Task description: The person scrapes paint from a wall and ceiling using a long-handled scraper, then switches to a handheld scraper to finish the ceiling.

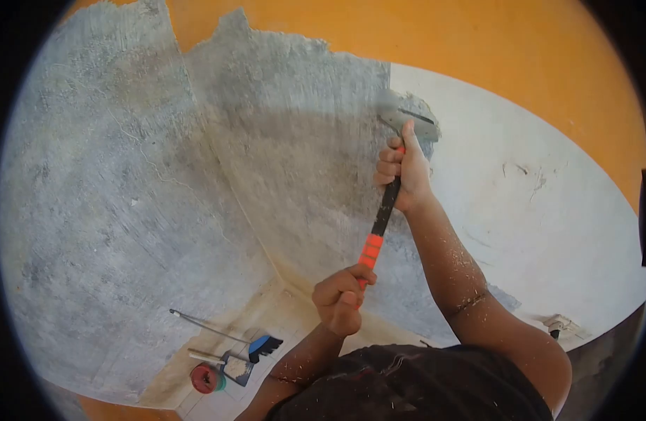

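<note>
A long-handled wall scraper [386, 208] with a black and orange-red handle slants up across the view. Its wide grey head [420, 126] lies against the wall, at the border between bare grey plaster [288, 119] and white paint [505, 147]. My right hand [409, 172] is wrapped round the handle just below the head, thumb pointing up along it. Lower down, my left hand [340, 297] grips the orange-red end of the same handle. Pale flakes speckle my right forearm.
Orange paint [463, 31] covers the upper wall. On the tiled floor at lower left are a blue broom [263, 346], a dustpan [237, 368] with pale debris and a red round container [204, 378]. A wall fitting [560, 323] sits low on the right.
</note>
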Demonstrator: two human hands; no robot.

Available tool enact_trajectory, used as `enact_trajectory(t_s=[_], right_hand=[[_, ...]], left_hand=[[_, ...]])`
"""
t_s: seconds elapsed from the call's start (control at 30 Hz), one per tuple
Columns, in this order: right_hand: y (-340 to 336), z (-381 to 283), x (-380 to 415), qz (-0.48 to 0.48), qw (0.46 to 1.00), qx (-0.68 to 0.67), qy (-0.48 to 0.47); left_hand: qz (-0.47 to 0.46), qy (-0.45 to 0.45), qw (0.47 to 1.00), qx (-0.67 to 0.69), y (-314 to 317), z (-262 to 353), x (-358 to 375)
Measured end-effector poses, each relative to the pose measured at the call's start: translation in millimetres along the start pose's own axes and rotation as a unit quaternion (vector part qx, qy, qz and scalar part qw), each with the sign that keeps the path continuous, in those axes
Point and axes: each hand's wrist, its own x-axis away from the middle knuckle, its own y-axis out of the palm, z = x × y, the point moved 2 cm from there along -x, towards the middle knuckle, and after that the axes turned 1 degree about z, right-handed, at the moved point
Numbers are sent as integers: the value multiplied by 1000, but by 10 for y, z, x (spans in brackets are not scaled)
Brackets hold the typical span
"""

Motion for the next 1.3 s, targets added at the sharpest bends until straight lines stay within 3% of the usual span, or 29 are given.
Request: enact_trajectory(t_s=[0.1,0.13,0.27,0.33,0.37,0.43,0.5,0.57,0.6,0.67,0.7,0.73,0.77,0.8,0.87,0.93,1.0,1.13,1.2,1.3], right_hand=[[150,-126,-167,-20,999,26,-24],[180,-138,-181,-23,1000,12,-16],[106,-70,-121,-70,996,-46,3],[22,14,-16,35,999,3,-35],[21,69,31,31,999,3,-38],[-43,219,162,124,985,96,-74],[-62,298,216,153,975,138,-83],[-65,312,237,65,990,100,-72],[-82,294,257,67,990,96,-74],[-40,276,293,-105,993,-28,-35],[-61,279,260,-103,993,-33,-38],[-48,280,210,-224,970,-90,-25],[-17,270,190,-342,929,-144,-11],[-26,272,146,-341,929,-146,-12],[16,288,57,-406,896,-179,7],[37,301,-26,-378,906,-190,25],[46,273,-96,-301,933,-193,42],[48,169,-118,-253,946,-201,33],[28,144,-151,-336,913,-232,11],[-60,177,-352,-420,871,-256,8]], left_hand=[[-6,-50,996,-76,29,11,-166],[-38,19,997,-71,51,84,-246],[-88,95,991,-44,41,149,-248],[-38,35,993,-107,0,102,-108],[-40,39,993,-107,-22,78,-63],[-76,84,980,-165,-46,69,63],[-113,72,971,-199,-94,120,101],[-168,171,915,-325,-102,179,114],[-173,170,914,-325,-139,205,137],[-108,107,864,-480,-268,223,216],[-114,107,863,-480,-305,189,246],[-65,-26,935,-347,-384,92,271],[-12,-159,967,-199,-435,13,298],[-31,-320,939,-121,-515,-26,337],[-21,-330,938,-99,-506,-22,367],[-8,-335,939,-78,-489,-69,374],[29,-221,958,-179,-489,-111,350],[-15,-129,926,-355,-550,-106,191],[-44,-52,924,-375,-546,-96,74],[-15,-88,951,-297,-485,-100,-69]])
